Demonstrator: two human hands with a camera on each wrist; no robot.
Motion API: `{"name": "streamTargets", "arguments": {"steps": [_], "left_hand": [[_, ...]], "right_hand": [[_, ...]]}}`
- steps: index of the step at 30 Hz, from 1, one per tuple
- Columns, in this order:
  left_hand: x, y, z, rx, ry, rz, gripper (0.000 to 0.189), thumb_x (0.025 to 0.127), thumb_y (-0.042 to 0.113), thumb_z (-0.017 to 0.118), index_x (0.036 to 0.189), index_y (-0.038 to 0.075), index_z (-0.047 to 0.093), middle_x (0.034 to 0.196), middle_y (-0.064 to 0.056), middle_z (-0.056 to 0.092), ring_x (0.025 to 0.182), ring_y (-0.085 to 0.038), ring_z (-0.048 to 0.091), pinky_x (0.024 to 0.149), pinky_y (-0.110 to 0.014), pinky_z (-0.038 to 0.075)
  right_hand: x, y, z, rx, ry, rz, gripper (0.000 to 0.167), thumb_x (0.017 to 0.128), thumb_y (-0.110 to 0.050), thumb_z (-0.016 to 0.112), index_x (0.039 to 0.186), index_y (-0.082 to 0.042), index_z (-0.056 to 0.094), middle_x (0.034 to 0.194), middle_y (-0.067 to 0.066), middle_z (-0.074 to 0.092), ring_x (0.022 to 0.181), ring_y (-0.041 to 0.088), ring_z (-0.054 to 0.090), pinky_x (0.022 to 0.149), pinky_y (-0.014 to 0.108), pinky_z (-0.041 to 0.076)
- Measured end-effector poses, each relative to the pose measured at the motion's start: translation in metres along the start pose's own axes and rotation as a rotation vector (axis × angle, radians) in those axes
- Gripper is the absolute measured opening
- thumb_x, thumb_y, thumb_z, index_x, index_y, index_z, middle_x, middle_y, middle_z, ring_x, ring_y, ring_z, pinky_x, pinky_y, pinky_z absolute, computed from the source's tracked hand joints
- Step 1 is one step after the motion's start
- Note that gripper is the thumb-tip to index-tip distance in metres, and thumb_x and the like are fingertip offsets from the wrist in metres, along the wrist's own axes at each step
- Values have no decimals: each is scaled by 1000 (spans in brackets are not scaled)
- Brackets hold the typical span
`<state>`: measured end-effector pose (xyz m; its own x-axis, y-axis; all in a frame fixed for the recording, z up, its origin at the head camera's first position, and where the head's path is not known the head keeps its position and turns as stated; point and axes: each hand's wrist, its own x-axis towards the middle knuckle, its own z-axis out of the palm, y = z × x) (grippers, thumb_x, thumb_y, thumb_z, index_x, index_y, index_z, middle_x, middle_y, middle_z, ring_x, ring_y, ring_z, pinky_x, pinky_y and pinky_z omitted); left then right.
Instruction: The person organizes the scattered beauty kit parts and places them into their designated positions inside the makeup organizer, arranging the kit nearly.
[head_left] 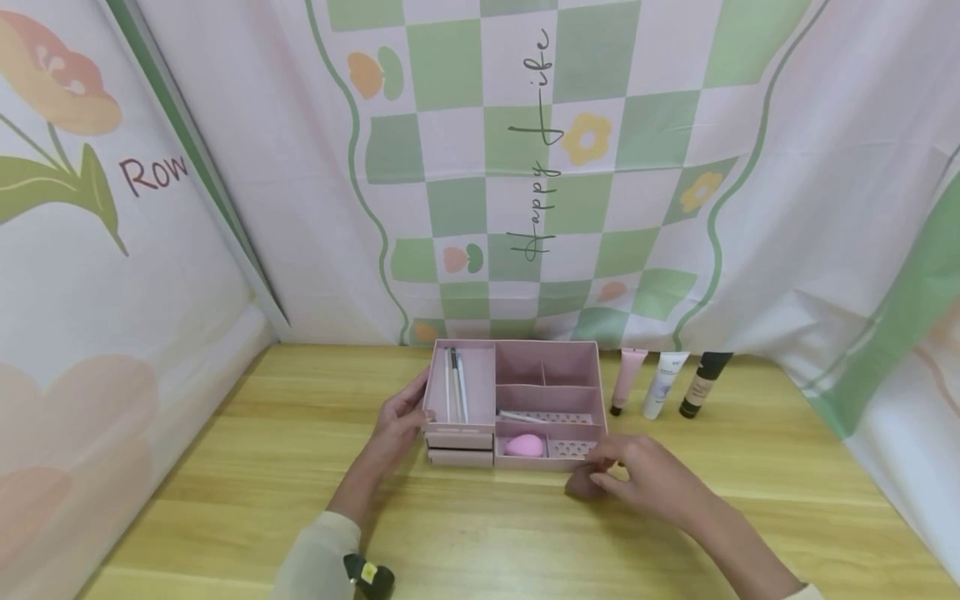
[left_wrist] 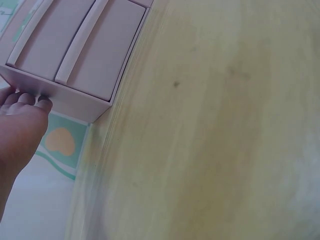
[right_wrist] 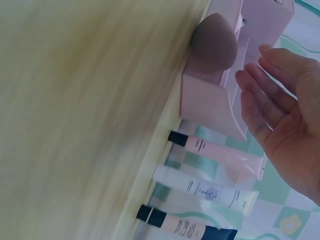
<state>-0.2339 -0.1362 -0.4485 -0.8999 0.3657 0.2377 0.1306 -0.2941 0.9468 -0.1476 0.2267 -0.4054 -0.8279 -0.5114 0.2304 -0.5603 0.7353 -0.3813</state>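
Note:
A pink desk organizer stands at the back of the table. My left hand grips its left side near the front corner, fingers along the side wall and thumb at the top rim. In the left wrist view, bent fingertips meet that wall beside two drawers. A brown makeup sponge stands before the organizer's right front. Beside it my right hand hovers; the right wrist view shows its fingers loosely extended, apart from the sponge. A pink makeup sponge sits in a front compartment.
Several slim sticks lie in the organizer's left top tray, and a white stick in a middle compartment. To the right stand a pink tube, a white tube and a black-and-beige tube. A patterned curtain hangs behind.

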Motion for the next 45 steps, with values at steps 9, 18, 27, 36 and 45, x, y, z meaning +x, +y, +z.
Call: {"name": "streamTargets", "arguments": {"steps": [9, 18, 27, 36, 45], "left_hand": [[0, -1, 0, -5, -7, 7, 80, 86, -8, 49, 158, -8, 14, 171, -23, 8, 159, -38, 8, 120, -18, 30], [0, 0, 1, 7, 5, 3, 81, 86, -6, 50, 158, -7, 15, 171, -22, 9, 160, -37, 8, 123, -23, 26], [-1, 1, 1, 7, 4, -8, 80, 86, -7, 49, 159, -7, 15, 171, -22, 9, 160, -37, 8, 126, -32, 20], [-1, 2, 2, 5, 11, -11, 81, 85, -7, 50, 158, -7, 15, 171, -22, 9, 160, -36, 8, 125, -25, 24], [-1, 2, 2, -2, 7, -9, 81, 86, -8, 50, 158, -8, 14, 171, -23, 8, 160, -37, 8, 122, -21, 27]], "right_hand": [[-13, 8, 7, 7, -57, 78, 28, 79, -14, 81, 107, -10, 74, 105, 4, 77, 88, 14, 70, 75, 27, 65], [-10, 7, 13, -68, -53, 94, 30, 76, -14, 84, 104, -9, 75, 105, 8, 77, 89, 17, 73, 78, 34, 66], [-10, 9, 16, -65, -45, 75, 26, 76, -14, 84, 100, -8, 76, 100, 6, 77, 82, 11, 71, 71, 25, 64], [-9, 7, 9, -13, -19, 85, 22, 79, -14, 82, 100, -10, 76, 97, -2, 75, 82, 6, 67, 70, 22, 62], [6, 3, -4, -33, 62, 77, 25, 77, -12, 83, 101, -6, 77, 89, -2, 76, 77, 7, 66, 68, 26, 63]]}}
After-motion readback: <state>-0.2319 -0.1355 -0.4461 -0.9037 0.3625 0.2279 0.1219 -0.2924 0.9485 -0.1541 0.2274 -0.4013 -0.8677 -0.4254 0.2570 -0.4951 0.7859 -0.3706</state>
